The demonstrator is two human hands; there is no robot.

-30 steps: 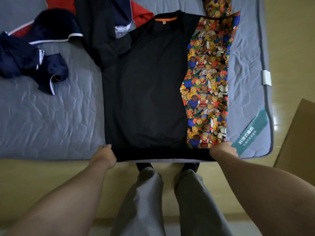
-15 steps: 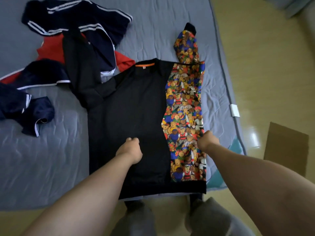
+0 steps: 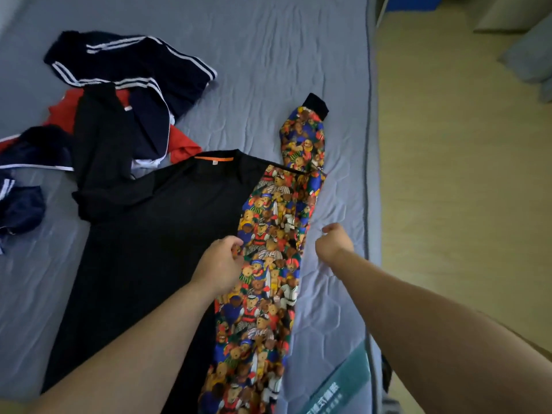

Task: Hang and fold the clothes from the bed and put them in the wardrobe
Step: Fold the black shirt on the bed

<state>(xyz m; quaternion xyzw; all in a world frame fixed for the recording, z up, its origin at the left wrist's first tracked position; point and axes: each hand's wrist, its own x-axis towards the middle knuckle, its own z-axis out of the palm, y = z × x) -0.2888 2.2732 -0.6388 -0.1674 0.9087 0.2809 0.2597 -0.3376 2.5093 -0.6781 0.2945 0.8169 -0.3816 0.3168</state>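
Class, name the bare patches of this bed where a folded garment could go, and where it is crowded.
Bare: mattress beyond the striped navy clothes and printed sleeve; near-left patch beside the black sweatshirt. Crowded: far left, around the red garment.

Black sweatshirt (image 3: 167, 234), multicolour teddy-bear panel (image 3: 268, 264); navy tracksuit top (image 3: 128, 70), white stripes; red garment (image 3: 182, 144); grey-blue mattress (image 3: 268, 55).

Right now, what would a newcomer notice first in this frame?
The teddy-bear print panel running down one side of the black sweatshirt, spread flat on the grey mattress. Both hands are curled near it: the left hand at the panel's inner seam, the right hand just past its outer edge. A heap of navy striped and red clothes lies at upper left.
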